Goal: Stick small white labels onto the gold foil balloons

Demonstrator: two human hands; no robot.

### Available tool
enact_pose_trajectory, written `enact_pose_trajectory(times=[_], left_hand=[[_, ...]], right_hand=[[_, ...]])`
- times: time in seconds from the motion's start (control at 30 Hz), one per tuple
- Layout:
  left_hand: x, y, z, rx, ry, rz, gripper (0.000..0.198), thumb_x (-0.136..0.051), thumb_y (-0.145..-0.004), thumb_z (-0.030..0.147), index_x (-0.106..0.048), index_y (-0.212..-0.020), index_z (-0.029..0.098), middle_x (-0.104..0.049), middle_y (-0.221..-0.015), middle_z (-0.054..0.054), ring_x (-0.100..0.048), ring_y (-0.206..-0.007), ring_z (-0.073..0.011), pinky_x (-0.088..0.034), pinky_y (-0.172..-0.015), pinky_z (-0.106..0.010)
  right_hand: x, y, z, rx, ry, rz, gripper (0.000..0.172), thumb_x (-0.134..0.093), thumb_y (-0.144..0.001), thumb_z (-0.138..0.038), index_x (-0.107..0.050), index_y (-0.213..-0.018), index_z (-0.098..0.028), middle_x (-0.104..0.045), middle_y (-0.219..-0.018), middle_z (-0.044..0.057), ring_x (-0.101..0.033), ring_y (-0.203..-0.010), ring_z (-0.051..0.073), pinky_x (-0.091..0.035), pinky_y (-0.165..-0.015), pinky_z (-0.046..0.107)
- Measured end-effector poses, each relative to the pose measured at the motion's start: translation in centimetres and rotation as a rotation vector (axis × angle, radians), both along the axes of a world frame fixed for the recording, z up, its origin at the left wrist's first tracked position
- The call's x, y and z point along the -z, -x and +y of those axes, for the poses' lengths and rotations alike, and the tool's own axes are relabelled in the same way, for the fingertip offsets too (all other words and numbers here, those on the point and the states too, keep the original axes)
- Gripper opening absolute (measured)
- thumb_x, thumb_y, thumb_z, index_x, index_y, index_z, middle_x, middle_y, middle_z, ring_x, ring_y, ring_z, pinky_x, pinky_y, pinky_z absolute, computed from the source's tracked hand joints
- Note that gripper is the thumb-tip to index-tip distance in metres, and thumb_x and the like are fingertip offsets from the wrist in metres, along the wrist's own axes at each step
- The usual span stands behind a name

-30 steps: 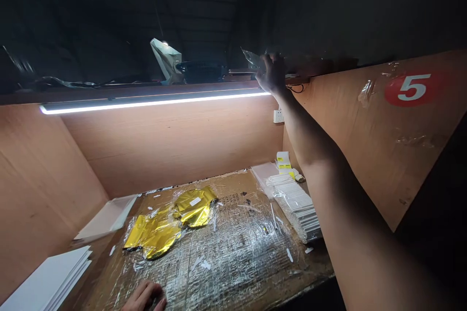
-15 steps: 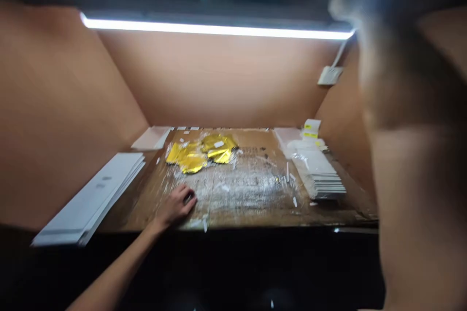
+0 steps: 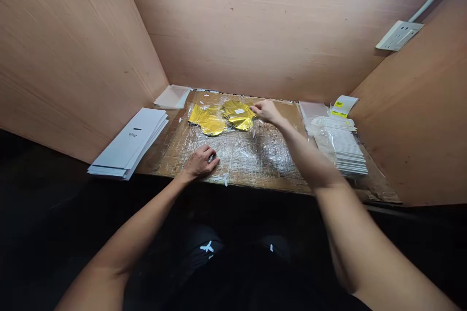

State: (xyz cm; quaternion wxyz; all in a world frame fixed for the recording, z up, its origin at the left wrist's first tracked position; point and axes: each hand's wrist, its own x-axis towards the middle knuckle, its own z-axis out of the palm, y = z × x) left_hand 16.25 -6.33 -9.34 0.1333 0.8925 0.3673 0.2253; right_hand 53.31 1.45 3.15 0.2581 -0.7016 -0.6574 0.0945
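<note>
My right hand [image 3: 268, 111] reaches to the back of the board, its thumb and forefinger pinched at the right edge of a folded gold foil piece [image 3: 233, 119]. A small white label [image 3: 239, 111] sits on that piece. Just left of it lies a second gold foil piece [image 3: 209, 124], with clear film around it. My left hand [image 3: 201, 161] rests near the front edge of the tape-covered cardboard [image 3: 237, 165]. Its fingers are loosely curled, with a gap between thumb and forefinger, and nothing shows in them.
White folded cards [image 3: 127, 138] are stacked at the left, by the wooden side wall. On the right stands a pile of white flat sleeves [image 3: 350, 150] beside a strip with yellow labels [image 3: 341, 107]. Small white scraps [image 3: 225, 180] litter the cardboard. A socket [image 3: 399, 35] hangs on the right wall.
The view has tilted down. My right arm, raised and blurred close to the camera before, has come down to the right gold foil piece. My left hand stays near the front edge.
</note>
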Motion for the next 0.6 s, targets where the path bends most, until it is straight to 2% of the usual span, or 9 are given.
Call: enact_pose_trajectory(times=[0.07, 0.13, 0.27, 0.37, 0.43, 0.47, 0.53, 0.57, 0.6], left_hand=[[0.3, 0.0, 0.0, -0.004, 0.012, -0.034, 0.019, -0.065, -0.097, 0.04, -0.07, -0.096, 0.022, -0.067, -0.1, -0.009, -0.066, -0.096, -0.0261, -0.055, -0.088, -0.04], [0.4, 0.0, 0.1, -0.006, 0.024, -0.081, 0.016, -0.066, -0.096, 0.038, -0.07, -0.092, 0.022, -0.068, -0.098, -0.008, -0.067, -0.094, -0.025, -0.055, -0.087, -0.039], [0.0, 0.4, 0.3, -0.043, 0.021, -0.144, 0.018, -0.063, -0.098, 0.032, -0.069, -0.084, 0.022, -0.071, -0.09, -0.006, -0.068, -0.086, -0.0214, -0.056, -0.082, -0.035], [-0.5, 0.3, -0.2, -0.166, 0.003, -0.222, 0.027, -0.051, -0.105, 0.033, -0.071, -0.092, 0.02, -0.073, -0.089, -0.008, -0.069, -0.083, -0.0222, -0.057, -0.08, -0.037], [-0.7, -0.8, -1.6, -0.172, -0.025, -0.263, 0.029, -0.053, -0.105, 0.039, -0.072, -0.113, 0.019, -0.075, -0.112, -0.014, -0.072, -0.103, -0.0269, -0.058, -0.09, -0.041], [-0.7, -1.8, -2.6, -0.11, -0.047, -0.25, 0.036, -0.06, -0.102, 0.044, -0.069, -0.127, 0.019, -0.072, -0.13, -0.017, -0.068, -0.121, -0.0307, -0.057, -0.1, -0.045], [-0.5, -4.2, -5.1, 0.131, -0.113, -0.135, 0.071, -0.078, -0.09, 0.051, -0.059, -0.15, 0.02, -0.054, -0.162, -0.019, -0.049, -0.151, -0.0395, -0.047, -0.118, -0.053], [-0.3, -5.4, -6.5, 0.24, -0.138, -0.058, 0.079, -0.081, -0.087, 0.049, -0.054, -0.156, 0.022, -0.048, -0.169, -0.018, -0.042, -0.157, -0.0421, -0.043, -0.122, -0.057], [-0.1, -6.5, -7.8, 0.318, -0.154, 0.01, 0.077, -0.08, -0.089, 0.044, -0.053, -0.158, 0.024, -0.047, -0.17, -0.016, -0.041, -0.157, -0.0428, -0.041, -0.122, -0.059]], right_hand=[[2.7, 2.5, 1.1, 0.212, 0.159, 0.003, 0.043, -0.067, -0.101, -0.053, -0.076, -0.115, -0.013, -0.077, -0.12, 0.021, -0.07, -0.114, 0.031, -0.052, -0.1, 0.041], [4.0, 4.0, 2.0, 0.324, 0.206, 0.013, 0.049, -0.069, -0.099, -0.05, -0.072, -0.124, -0.009, -0.072, -0.13, 0.028, -0.067, -0.121, 0.035, -0.052, -0.1, 0.044], [4.0, 4.4, 1.0, 0.281, 0.153, 0.03, 0.026, -0.064, -0.1, -0.037, -0.074, -0.106, -0.014, -0.076, -0.119, 0.022, -0.069, -0.11, 0.03, -0.05, -0.093, 0.035], [4.3, 3.7, -3.7, 0.251, 0.053, 0.021, 0.028, -0.056, -0.103, -0.04, -0.07, -0.093, -0.018, -0.077, -0.105, 0.015, -0.067, -0.097, 0.026, -0.047, -0.086, 0.032], [5.5, 3.1, -8.4, 0.262, -0.039, 0.042, 0.031, -0.054, -0.102, -0.044, -0.066, -0.087, -0.02, -0.074, -0.092, 0.01, -0.063, -0.084, 0.023, -0.045, -0.078, 0.032], [6.3, 2.9, -10.9, 0.267, -0.082, 0.073, 0.033, -0.055, -0.101, -0.046, -0.063, -0.083, -0.02, -0.071, -0.083, 0.008, -0.06, -0.077, 0.021, -0.042, -0.073, 0.031], [7.9, 2.6, -15.8, 0.272, -0.115, 0.201, 0.039, -0.06, -0.096, -0.053, -0.057, -0.073, -0.022, -0.062, -0.069, 0.003, -0.052, -0.066, 0.017, -0.038, -0.064, 0.03], [8.5, 2.5, -18.0, 0.265, -0.085, 0.309, 0.043, -0.063, -0.093, -0.058, -0.055, -0.071, -0.022, -0.058, -0.064, 0.001, -0.05, -0.062, 0.016, -0.037, -0.06, 0.029], [9.0, 2.4, -19.9, 0.255, -0.032, 0.447, 0.046, -0.068, -0.089, -0.063, -0.055, -0.072, -0.022, -0.056, -0.062, -0.001, -0.049, -0.059, 0.015, -0.036, -0.057, 0.028]])
